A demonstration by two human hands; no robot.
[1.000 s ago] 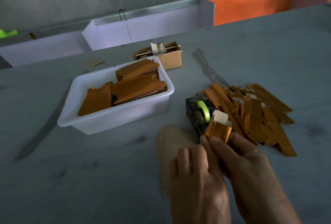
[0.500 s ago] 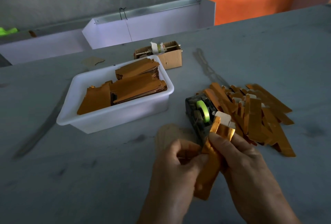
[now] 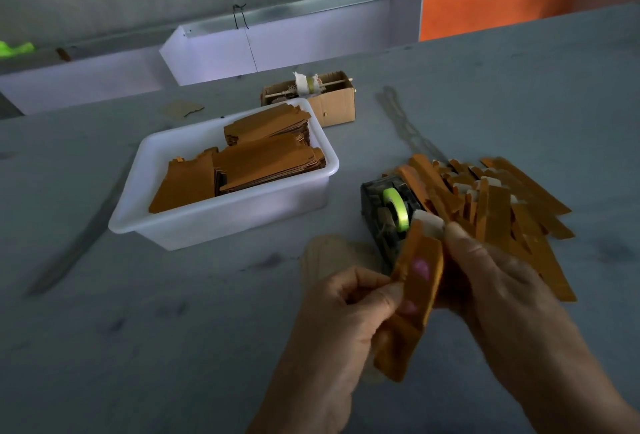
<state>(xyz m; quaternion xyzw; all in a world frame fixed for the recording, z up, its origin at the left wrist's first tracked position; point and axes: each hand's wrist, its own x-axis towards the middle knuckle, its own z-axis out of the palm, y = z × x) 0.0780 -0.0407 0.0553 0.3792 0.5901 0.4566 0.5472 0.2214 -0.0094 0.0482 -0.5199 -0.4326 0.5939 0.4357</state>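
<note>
I hold a long orange cardboard sleeve (image 3: 412,291) upright-tilted between both hands, low in the middle. My left hand (image 3: 343,322) pinches its left edge with thumb and fingers. My right hand (image 3: 498,288) grips its right side near the top, where a white flap (image 3: 427,225) sticks out. Just behind the sleeve stands a dark tape dispenser (image 3: 384,211) with a green tape roll (image 3: 396,206).
A white tub (image 3: 221,222) with stacked flat orange blanks sits to the left. A pile of finished orange sleeves (image 3: 502,205) lies right of the dispenser. A small cardboard box (image 3: 332,101) stands behind the tub. White troughs (image 3: 284,49) line the table's far edge.
The sleeve has come down from near the dispenser and unfolded longer between my hands. My left hand shifted left and lower, now pinching the sleeve's edge.
</note>
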